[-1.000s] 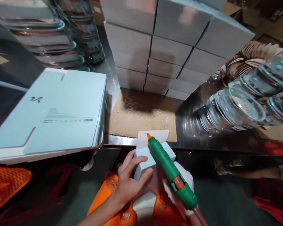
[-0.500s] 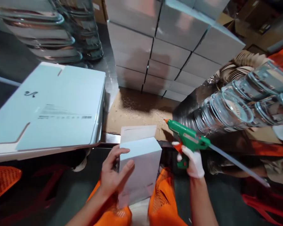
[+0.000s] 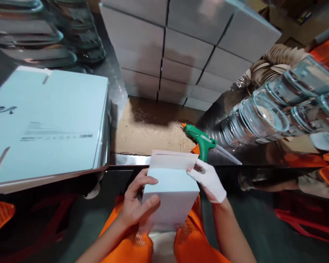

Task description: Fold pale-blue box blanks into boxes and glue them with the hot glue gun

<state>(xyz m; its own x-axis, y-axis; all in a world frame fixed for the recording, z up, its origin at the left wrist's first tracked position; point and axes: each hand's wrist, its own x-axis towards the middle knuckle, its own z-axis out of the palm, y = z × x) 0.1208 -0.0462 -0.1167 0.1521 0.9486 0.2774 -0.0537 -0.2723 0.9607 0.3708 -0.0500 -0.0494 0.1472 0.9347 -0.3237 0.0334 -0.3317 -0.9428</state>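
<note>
Pale box (image 3: 171, 202) in left hand (image 3: 139, 197), right hand (image 3: 209, 182) at flap (image 3: 173, 160), barcoded sheets (image 3: 57, 106)

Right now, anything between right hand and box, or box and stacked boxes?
Nothing visible between right hand and box; fingertips are at the raised flap. Toward the stacked boxes: flat cardboard and the table edge; glue gun lies just right of the direct line.
</note>
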